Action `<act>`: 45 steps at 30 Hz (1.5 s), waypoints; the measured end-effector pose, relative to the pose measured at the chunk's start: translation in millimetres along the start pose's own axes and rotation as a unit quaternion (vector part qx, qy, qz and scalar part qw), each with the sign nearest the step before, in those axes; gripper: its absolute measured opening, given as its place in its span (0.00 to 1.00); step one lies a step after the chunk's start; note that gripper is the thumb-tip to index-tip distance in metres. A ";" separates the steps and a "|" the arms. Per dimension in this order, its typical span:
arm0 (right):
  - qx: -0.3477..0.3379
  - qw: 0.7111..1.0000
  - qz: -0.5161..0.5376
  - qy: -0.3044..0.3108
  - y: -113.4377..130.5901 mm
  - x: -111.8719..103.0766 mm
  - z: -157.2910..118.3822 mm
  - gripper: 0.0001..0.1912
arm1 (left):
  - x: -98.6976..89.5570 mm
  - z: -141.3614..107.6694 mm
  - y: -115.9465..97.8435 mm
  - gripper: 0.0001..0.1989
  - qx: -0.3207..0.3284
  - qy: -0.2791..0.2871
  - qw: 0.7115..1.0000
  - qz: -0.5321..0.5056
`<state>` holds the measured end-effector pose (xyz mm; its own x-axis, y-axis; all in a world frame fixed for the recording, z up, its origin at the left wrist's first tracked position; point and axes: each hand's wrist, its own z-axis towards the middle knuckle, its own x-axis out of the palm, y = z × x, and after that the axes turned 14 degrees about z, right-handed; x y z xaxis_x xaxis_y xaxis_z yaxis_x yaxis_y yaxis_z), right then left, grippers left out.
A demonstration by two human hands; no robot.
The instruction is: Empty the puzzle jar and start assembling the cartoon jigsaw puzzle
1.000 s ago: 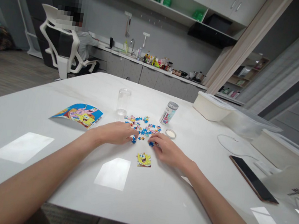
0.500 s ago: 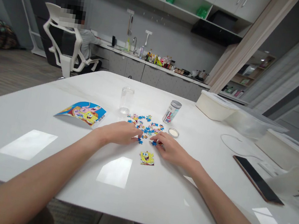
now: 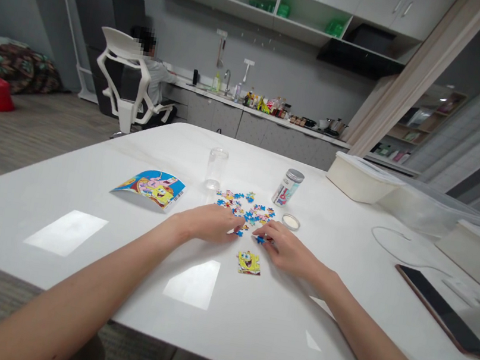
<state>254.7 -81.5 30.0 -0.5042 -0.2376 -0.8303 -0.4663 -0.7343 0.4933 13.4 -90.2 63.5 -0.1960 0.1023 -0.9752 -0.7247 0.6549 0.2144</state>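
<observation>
Several loose blue and pink puzzle pieces (image 3: 257,213) lie in a pile on the white table (image 3: 135,303). My left hand (image 3: 214,224) is closed at the pile's near left side, its fingertips on a small blue piece (image 3: 239,233). At the near right side, my right hand (image 3: 286,248) pinches another blue piece (image 3: 260,239). Nearer to me lies a joined yellow cartoon section (image 3: 248,262), touched by neither hand. A curved picture sheet (image 3: 151,188) is to the left. Behind the pile stand a clear jar (image 3: 216,169) and a printed can (image 3: 288,188).
A round lid (image 3: 291,222) lies right of the pile. Farther right are a dark tablet (image 3: 441,309), a white cable (image 3: 392,251) and white boxes (image 3: 359,180). Across the room, a person (image 3: 158,80) sits in a white-framed chair (image 3: 127,106) by the counter.
The head view has turned slightly left and up, so everything on the table appears farther right and lower. Both hands stay at about the same places beside the pile.
</observation>
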 end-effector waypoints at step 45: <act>0.260 0.936 -0.226 -0.072 -20.9 -35.0 5.2 0.13 | 4.4 -19.7 69.4 0.11 -0.136 0.071 0.988 0.017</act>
<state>278.3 -54.6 50.0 -0.2444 0.1379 -0.9598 -0.9279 -0.3207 0.1902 -50.8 -59.0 75.2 -0.3003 0.0019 -0.9539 -0.8627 0.4261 0.2724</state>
